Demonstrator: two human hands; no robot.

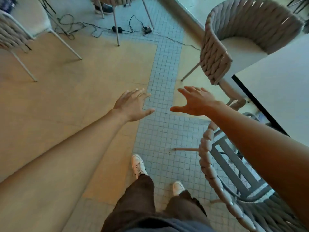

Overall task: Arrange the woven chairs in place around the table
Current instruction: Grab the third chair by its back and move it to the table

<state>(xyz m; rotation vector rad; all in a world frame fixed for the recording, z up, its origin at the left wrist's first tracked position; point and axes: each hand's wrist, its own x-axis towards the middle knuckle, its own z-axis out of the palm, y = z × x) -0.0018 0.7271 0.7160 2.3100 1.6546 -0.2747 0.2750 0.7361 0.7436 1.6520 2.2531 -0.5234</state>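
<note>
A woven chair [217,57] with a pale cushion stands at the upper right, pushed against the white table [280,84]. A second woven chair [210,166] sits at the lower right beside the table, under my right forearm. Both my arms reach forward over the floor. My left hand [132,106] is open with fingers spread, holding nothing. My right hand [195,102] is open too, palm down, a short way short of the upper chair's woven back and touching nothing.
Another woven chair [11,36] stands at the far left, and one more [115,4] at the top centre. Black cables and adapters [117,29] lie on the tiled floor beyond. My feet in white shoes [138,164] stand on the tile strip.
</note>
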